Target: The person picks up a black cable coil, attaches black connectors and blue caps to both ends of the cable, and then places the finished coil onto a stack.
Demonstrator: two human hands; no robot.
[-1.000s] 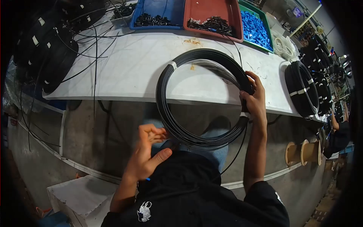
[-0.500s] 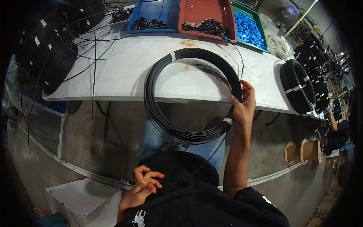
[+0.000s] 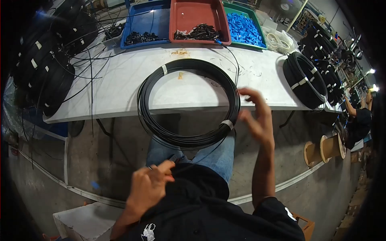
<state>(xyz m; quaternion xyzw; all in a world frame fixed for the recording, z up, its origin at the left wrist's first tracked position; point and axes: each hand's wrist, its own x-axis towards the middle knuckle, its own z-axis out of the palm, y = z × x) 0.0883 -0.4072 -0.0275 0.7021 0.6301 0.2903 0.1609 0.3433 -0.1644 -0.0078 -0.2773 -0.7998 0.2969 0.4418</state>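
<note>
A large coil of black cable (image 3: 193,141), bound with white tape bands, lies over the table's front edge, its near part hanging above my lap. My right hand (image 3: 259,118) is at the coil's right side, slightly blurred, with thumb and fingers spread apart and nothing gripped. My left hand (image 3: 149,186) is low in front of my body, below the coil, its fingers curled together. Whatever is between those fingers is too small to make out. From the coil's right side a loose cable end with a blue tip (image 3: 219,41) runs up to the red tray.
Along the back of the white table (image 3: 108,94) stand a blue tray (image 3: 159,20), a red tray (image 3: 197,22) with black pieces, and a green tray (image 3: 259,43) of blue connectors. Cable coils flank it left (image 3: 36,80) and right (image 3: 301,86). Wooden spools (image 3: 331,148) stand on the floor.
My right hand has let go of the coil and opened beside it. The left hand has moved up, its fingers now curled in. The view has shifted slightly.
</note>
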